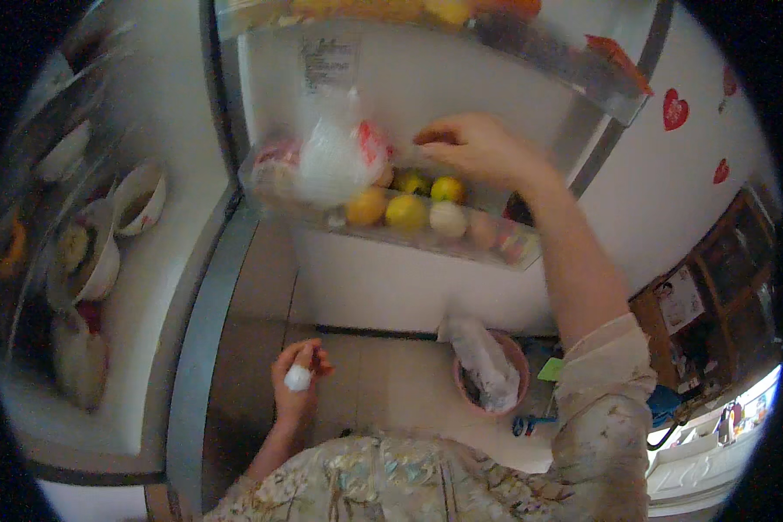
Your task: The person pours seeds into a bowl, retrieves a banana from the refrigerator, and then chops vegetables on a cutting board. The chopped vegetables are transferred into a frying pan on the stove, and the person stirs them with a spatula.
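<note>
My left hand (300, 365) is low in front of me, above the floor, its fingers curled around a small white round object (297, 378). What that object is cannot be made out. My right hand (473, 147) reaches over the lower bin (424, 245) of an open refrigerator door. Its fingers are bent and blurred, and their inner side is hidden. Beneath it in the bin lie yellow lemon-like fruits (406, 212), an orange-coloured fruit (367, 206) and a pale round item (447, 218). A white plastic bag with red print (339, 156) stands at the bin's left.
An upper door bin (548, 62) holds packets. At left, the refrigerator's inside has bowls (140, 199) on a shelf. A pink waste bin (527, 375) with a plastic bag is on the tiled floor (378, 385). A wooden cabinet (711, 280) stands at right.
</note>
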A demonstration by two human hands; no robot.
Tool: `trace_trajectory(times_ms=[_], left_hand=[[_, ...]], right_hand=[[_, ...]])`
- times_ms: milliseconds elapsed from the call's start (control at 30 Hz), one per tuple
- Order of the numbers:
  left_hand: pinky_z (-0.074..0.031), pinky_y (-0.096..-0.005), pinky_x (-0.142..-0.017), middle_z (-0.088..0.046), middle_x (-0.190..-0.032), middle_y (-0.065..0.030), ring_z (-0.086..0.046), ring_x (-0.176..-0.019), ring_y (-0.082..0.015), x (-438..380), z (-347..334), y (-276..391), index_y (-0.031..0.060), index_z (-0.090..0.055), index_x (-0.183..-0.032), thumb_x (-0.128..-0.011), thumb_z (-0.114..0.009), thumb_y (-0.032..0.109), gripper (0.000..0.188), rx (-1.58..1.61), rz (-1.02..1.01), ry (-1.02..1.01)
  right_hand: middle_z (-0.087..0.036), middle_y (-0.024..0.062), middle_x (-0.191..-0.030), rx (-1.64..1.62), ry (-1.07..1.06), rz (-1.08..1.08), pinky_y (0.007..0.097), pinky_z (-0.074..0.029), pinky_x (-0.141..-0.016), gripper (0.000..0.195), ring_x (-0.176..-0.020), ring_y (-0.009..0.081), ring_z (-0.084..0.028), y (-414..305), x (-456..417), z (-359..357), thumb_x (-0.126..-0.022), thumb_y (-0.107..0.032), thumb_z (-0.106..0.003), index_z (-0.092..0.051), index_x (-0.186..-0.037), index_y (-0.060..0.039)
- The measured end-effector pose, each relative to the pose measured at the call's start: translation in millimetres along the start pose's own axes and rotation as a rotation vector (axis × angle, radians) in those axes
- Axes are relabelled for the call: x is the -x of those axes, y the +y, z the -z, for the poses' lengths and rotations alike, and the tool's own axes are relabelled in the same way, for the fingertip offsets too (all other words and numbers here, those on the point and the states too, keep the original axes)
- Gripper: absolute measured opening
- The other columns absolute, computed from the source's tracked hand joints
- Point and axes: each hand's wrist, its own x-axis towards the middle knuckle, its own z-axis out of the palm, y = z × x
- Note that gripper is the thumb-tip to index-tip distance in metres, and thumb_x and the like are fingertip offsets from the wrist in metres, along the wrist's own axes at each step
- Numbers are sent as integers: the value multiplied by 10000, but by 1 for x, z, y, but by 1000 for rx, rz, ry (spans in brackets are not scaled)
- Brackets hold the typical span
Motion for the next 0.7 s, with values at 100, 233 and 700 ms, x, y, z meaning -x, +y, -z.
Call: trace_trajectory(times_ms=[100,233,700], left_hand=[[-499,-315,-650,-588,-822,-67,-565,-699,-148,10,4,0,15,-596,-980,-902,-578,212,212,-24,9,62],[-505,-316,-640,-586,-814,-64,-565,-692,-149,16,16,4,20,-596,-962,-903,-577,203,193,-22,12,92],[-518,-300,-629,-608,-800,-53,-595,-715,-140,-18,-7,2,23,-633,-980,-901,-583,235,232,2,9,104]], right_hand=[[-658,170,-1009,-58,24,85,349,-485,-834,352,-910,253,-634,-13,-29,-23,-802,-240,-599,-629,-1068,-13],[-655,159,-972,142,17,39,407,-492,-788,324,-870,310,-626,-51,-31,-31,-803,-268,-606,-635,-1042,-51],[-679,57,-799,174,946,98,259,-491,-656,121,-721,125,-628,-57,58,114,-846,-106,-602,-680,-910,-40]])
